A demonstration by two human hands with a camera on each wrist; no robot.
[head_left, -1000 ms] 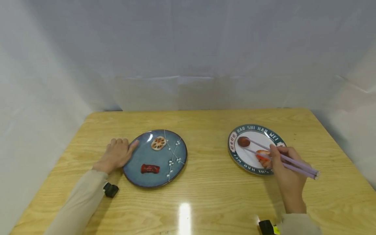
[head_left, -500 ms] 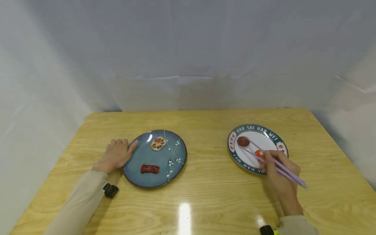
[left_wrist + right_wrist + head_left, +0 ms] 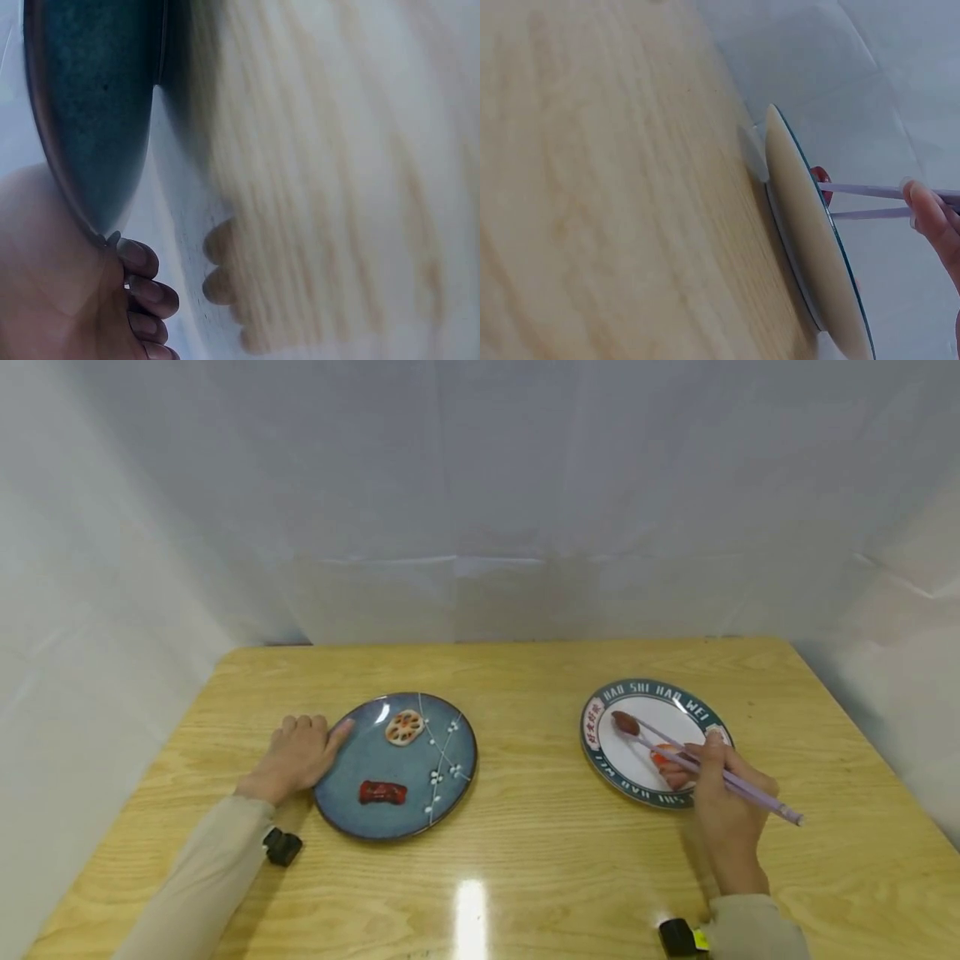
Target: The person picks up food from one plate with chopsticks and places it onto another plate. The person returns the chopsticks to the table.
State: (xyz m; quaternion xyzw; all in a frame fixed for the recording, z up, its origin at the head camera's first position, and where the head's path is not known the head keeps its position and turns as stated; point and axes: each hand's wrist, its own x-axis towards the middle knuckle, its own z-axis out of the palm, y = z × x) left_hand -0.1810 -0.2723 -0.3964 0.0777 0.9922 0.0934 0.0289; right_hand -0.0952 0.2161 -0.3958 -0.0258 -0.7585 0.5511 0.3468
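My left hand (image 3: 296, 758) holds the left rim of a blue-grey plate (image 3: 352, 814) painted with white blossoms, its thumb over the edge; the left wrist view has curled fingers by the rim. On that plate lie a lotus root slice (image 3: 405, 727) and a dark red, glossy piece of food (image 3: 382, 792). My right hand (image 3: 731, 810) grips a pair of light purple chopsticks (image 3: 757, 795). Their tips are at a brown, oval piece of food (image 3: 625, 723) on the white plate with a green lettered rim (image 3: 611, 772). A red-and-white shrimp-like piece (image 3: 663, 756) is partly hidden by the right hand.
Both plates stand on a light wooden table (image 3: 525, 843), with bare wood between them. Pale sheeting (image 3: 480, 510) hangs behind and at the sides. A black device (image 3: 282, 846) is at the left wrist, another (image 3: 678, 937) at the right.
My right hand first moved left and nearer, then back slightly right. The brown piece has turned and looks longer between the chopstick tips. The left hand and its plate stay put.
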